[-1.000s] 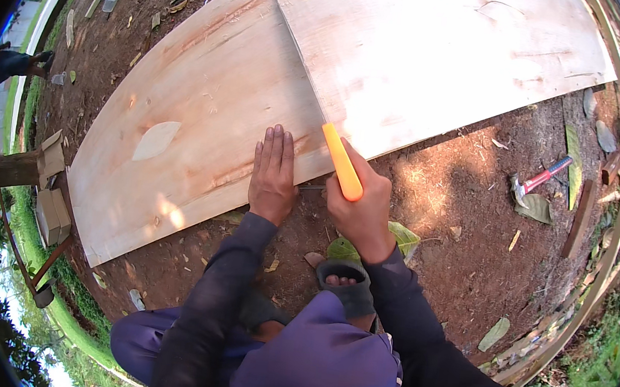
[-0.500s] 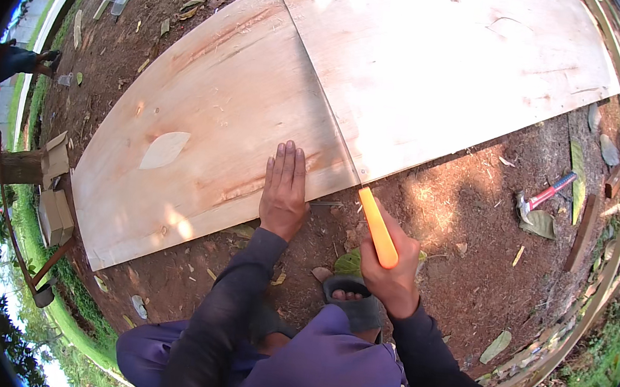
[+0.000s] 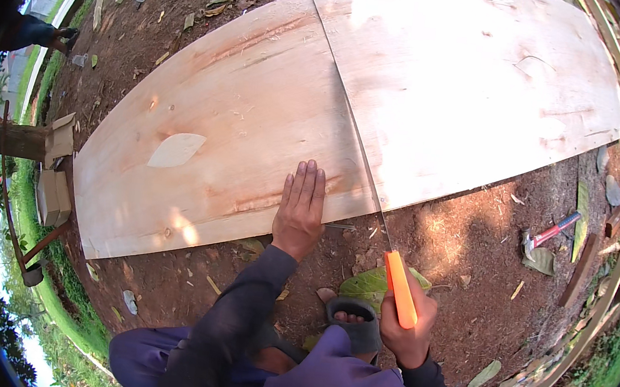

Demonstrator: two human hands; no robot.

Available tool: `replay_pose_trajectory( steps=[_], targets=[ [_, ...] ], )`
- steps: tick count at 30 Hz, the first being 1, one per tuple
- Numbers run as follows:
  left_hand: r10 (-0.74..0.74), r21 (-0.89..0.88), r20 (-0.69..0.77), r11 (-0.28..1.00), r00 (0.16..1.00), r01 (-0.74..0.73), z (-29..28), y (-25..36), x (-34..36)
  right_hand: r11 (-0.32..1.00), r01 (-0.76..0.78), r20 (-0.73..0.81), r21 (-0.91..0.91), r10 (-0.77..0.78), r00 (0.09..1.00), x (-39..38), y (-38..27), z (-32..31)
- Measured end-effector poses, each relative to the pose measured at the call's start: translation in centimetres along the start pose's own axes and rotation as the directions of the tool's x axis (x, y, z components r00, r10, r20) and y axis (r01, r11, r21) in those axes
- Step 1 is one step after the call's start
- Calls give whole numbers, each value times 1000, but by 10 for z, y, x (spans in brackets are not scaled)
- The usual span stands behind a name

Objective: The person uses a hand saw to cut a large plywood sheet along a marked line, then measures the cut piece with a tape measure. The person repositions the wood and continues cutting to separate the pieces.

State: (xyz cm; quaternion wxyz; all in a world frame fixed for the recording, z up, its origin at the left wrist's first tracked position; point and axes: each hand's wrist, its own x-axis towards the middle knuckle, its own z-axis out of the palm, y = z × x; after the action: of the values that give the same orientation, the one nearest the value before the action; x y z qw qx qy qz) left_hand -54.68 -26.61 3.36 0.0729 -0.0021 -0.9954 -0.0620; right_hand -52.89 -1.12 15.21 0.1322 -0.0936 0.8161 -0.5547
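My right hand (image 3: pixel 414 327) is wrapped round the orange handle of a handsaw (image 3: pixel 400 292). The saw's thin blade runs up from the handle to the near edge of a large pale plywood sheet (image 3: pixel 220 116), where a long dark seam meets that edge. Brighter plywood (image 3: pixel 479 98) lies right of the seam. Left of it, my left hand (image 3: pixel 301 209) rests flat on the wood near the edge, fingers stretched out and holding nothing. The seam curves away to the far edge; whether it is a cut all along, I cannot tell.
A hammer (image 3: pixel 552 229) with a red and blue handle lies on the soil at right, by a dry leaf (image 3: pixel 539 260). My sandalled foot (image 3: pixel 354 320) is beside a green leaf (image 3: pixel 365 284). Cardboard (image 3: pixel 53 197) stands at left near a trunk; another person's leg (image 3: pixel 38 33) shows at far left.
My right hand has drawn the saw back toward me, so more blade shows off the plywood's near edge. My left hand stays flat on the wood. The whole view has shifted slightly.
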Motion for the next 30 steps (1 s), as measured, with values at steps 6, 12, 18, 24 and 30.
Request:
replay_pose_trajectory(
  steps=[6, 12, 18, 24, 30],
  targets=[
    [24, -56, -27, 998, 999, -25, -1, 7, 11, 995, 9, -150, 95, 6, 989, 108, 1, 50],
    [16, -2, 3, 1000, 1000, -16, 1, -1, 5, 998, 2, -71, 60, 2, 997, 30, 3, 19],
    [36, 34, 22, 999, 999, -37, 5, 8, 3, 997, 24, -117, 76, -15, 993, 43, 12, 26],
    [29, -39, 62, 999, 998, -26, -4, 6, 4, 990, 31, -159, 140, -9, 987, 63, 7, 40],
    [0, 14, 76, 1000, 997, -1, -5, 9, 4, 997, 2, -58, 83, 3, 998, -4, 5, 4]
  ],
)
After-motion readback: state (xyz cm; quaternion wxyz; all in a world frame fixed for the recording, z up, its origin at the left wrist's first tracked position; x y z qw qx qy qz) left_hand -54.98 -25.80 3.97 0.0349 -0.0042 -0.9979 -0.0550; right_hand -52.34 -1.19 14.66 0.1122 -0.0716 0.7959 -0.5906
